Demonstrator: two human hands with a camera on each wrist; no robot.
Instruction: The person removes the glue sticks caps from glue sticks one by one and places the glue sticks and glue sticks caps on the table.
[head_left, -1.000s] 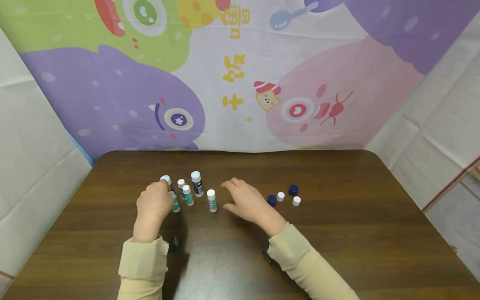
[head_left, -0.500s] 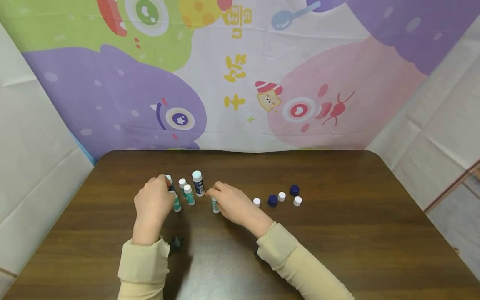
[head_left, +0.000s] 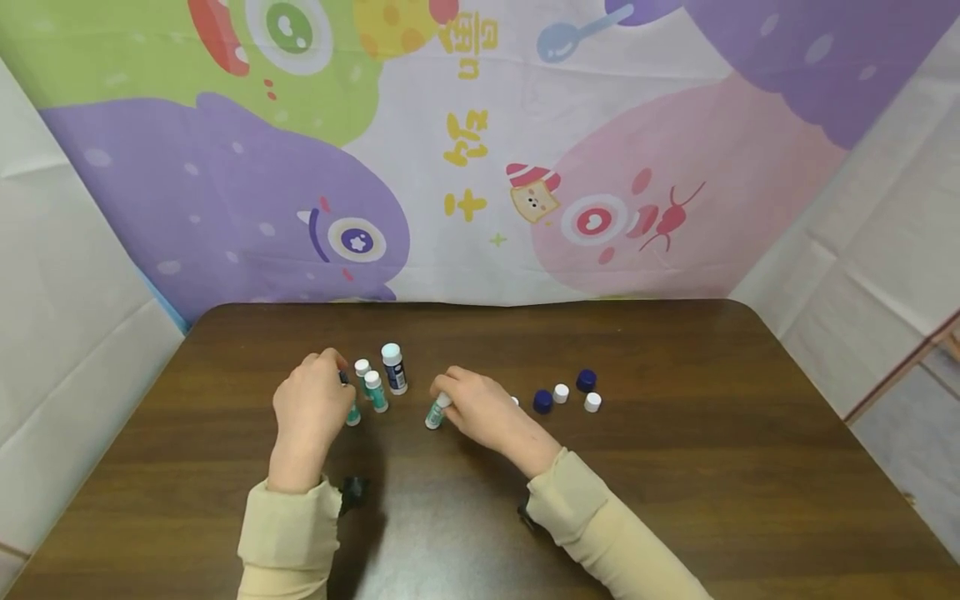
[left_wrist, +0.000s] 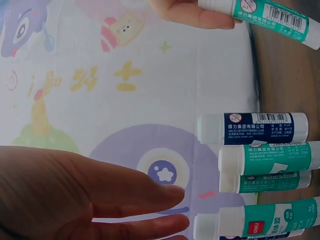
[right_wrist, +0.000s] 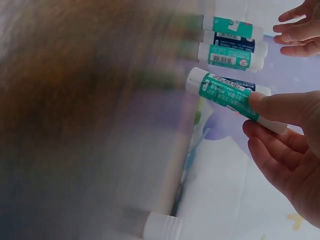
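My right hand (head_left: 487, 410) pinches a green-and-white glue stick (right_wrist: 227, 95) between thumb and fingers. The stick is tilted, its lower end low over the table. My left hand (head_left: 311, 408) is by the other sticks, fingers fairly straight, holding nothing. In the left wrist view its fingertips (left_wrist: 175, 196) are close to the pale top of the nearest sticks. A green glue stick (left_wrist: 280, 220) stands there, with a dark blue one mostly hidden behind it. Two more green sticks (head_left: 377, 393) and a larger dark blue glue stick (head_left: 394, 371) stand upright to their right.
Right of my right hand lie two dark blue caps (head_left: 542, 402) and several white caps (head_left: 592, 402); one white cap is partly hidden by that hand. The brown table (head_left: 675, 500) ends at a cartoon-printed cloth (head_left: 465, 267) behind.
My right hand has moved left to the lone green glue stick, gripped it near its top and tilted it. A white cap now shows beside that hand. My left hand has barely moved.
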